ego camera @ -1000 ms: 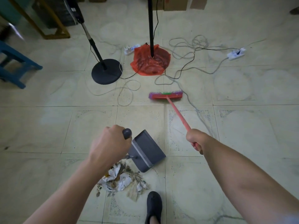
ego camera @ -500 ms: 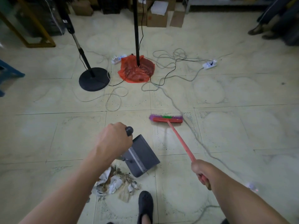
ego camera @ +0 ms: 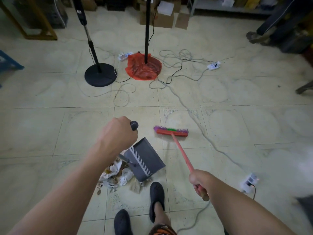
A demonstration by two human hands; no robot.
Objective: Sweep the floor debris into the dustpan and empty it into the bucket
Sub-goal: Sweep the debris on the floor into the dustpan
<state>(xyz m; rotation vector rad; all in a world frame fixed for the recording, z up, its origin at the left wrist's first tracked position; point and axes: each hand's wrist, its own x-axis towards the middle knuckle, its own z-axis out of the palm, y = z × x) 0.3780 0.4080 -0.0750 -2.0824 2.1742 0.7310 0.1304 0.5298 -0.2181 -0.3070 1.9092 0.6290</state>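
My left hand grips the black-knobbed top of the dustpan's upright handle. The grey dustpan stands on the tile floor beside a pile of debris, crumpled paper and dry leaves, which lies at its left and near edge. My right hand grips the red broom handle. The broom head, red with purple and green bristles, rests on the floor to the right of and beyond the dustpan, apart from the debris. No bucket is in view.
My two black shoes stand just behind the debris. Grey and black cables trail over the tiles to power strips. A black stand base and a pole in a red bag stand beyond. Boxes and shelves line the far wall.
The broom head has been drawn back toward me and now lies close to the dustpan. My view has tilted up and pulled back; my right hand has moved nearer my body.
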